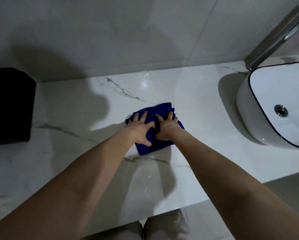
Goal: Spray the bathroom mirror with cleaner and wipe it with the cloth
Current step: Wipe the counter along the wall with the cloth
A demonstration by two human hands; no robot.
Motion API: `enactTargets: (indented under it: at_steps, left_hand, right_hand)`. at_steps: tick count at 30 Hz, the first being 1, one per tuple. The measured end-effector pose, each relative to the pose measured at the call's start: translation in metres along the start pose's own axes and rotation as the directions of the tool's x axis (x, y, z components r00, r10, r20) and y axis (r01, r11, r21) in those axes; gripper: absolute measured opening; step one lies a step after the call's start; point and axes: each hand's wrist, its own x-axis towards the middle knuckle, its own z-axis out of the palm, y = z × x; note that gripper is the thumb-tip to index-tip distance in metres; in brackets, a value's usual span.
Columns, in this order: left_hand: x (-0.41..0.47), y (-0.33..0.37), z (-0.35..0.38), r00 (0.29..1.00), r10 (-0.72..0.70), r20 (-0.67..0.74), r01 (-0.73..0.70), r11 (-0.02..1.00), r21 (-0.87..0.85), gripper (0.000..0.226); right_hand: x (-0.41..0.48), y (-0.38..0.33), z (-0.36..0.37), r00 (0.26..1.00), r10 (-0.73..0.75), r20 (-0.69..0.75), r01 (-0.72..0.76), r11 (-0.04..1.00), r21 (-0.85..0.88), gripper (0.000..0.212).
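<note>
1. While both hands rest on the blue cloth, neither grip closes round it: the left hand and the right hand press down side by side, fingers spread wide and fairly straight.
2. The cloth lies folded on the white marble bench, near its middle.
3. To the right, well apart, stands a white basin, with a chrome tap behind it.
4. At the far left, a black object sits against the wall.
</note>
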Motion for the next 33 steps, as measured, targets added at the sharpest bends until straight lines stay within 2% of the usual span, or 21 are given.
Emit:
enactTargets:
  at_steps: [15, 20, 33]
  left_hand:
    - [-0.05, 0.086, 0.059, 1.0, 0.007, -0.002, -0.007, 1.0, -0.008, 0.071]
    - [-0.058, 0.121, 0.077, 1.0, 0.01, -0.011, -0.01, 1.0, 0.002, 0.071]
    - [-0.03, 0.193, 0.091, 0.994, 0.096, -0.044, -0.092, 0.991, 0.092, 0.069]
  right_hand:
    - [-0.068, 0.053, 0.08, 0.999, 0.04, -0.011, -0.037, 0.978, 0.205, 0.095]
    - [-0.087, 0.084, 0.102, 0.999, 0.034, -0.02, -0.029, 0.974, 0.226, 0.095]
    - [-0.105, 0.17, 0.118, 0.998, 0.061, -0.026, -0.048, 0.932, 0.358, 0.091]
